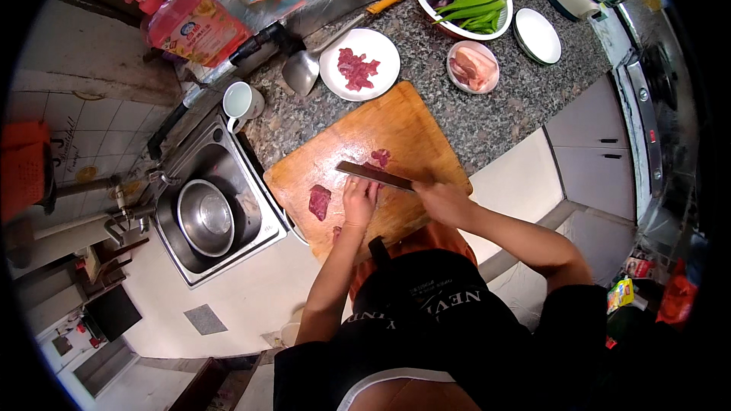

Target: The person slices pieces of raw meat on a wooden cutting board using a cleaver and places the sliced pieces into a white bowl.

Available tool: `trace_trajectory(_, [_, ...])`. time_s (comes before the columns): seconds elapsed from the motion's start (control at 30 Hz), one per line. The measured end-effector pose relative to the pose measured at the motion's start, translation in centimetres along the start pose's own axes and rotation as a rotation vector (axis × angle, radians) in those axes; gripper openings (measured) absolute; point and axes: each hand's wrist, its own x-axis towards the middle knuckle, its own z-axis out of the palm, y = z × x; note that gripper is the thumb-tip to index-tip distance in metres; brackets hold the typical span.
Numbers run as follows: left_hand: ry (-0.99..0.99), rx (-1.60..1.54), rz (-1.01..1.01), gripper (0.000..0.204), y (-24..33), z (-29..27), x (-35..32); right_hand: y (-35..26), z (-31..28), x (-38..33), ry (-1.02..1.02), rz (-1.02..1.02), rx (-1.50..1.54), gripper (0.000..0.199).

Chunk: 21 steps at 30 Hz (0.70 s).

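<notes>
My right hand (443, 204) is closed round the handle of a kitchen knife (377, 175), its broad blade slanting over the wooden cutting board (411, 125). Against the near side of the blade, my left hand (359, 199) has its fingers curled and pressed down; what lies under them is hidden. Small cut bits of red meat (381, 157) sit just beyond the blade. A larger piece of meat (320, 202) rests on the board left of my left hand, and another small piece (336, 234) shows beside my left forearm.
Beyond the board are a white plate (388, 61) of meat slices, a spatula (303, 72), a bowl of pale meat (474, 68), a basket of green peppers (476, 7) and a stacked dish (537, 35). At left are a mug (242, 103) and a sink (266, 228) holding a metal basin (205, 217).
</notes>
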Motion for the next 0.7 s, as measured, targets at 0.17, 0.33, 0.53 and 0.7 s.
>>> trace_trajectory(0.17, [-0.019, 0.040, -0.042, 0.009, 0.2, -0.2, -0.1, -3.2, 1.6, 6.3, 0.049, -0.069, -0.085, 0.014])
trace_trajectory(0.33, [0.116, 0.035, -0.005, 0.010, 2.4, -0.7, 0.4, -2.1, -1.7, 2.7, 0.027, 0.000, -0.002, 0.016])
trace_trajectory(0.53, [0.092, 0.054, 0.002, 0.012, 1.0, 0.4, -0.7, -0.4, -1.3, -2.2, -0.004, 0.014, -0.101, 0.016])
trace_trajectory(0.7, [-0.002, 0.036, -0.086, 0.013, 0.8, 0.1, -1.2, 0.6, -1.6, -3.5, -0.112, 0.069, -0.123, 0.016])
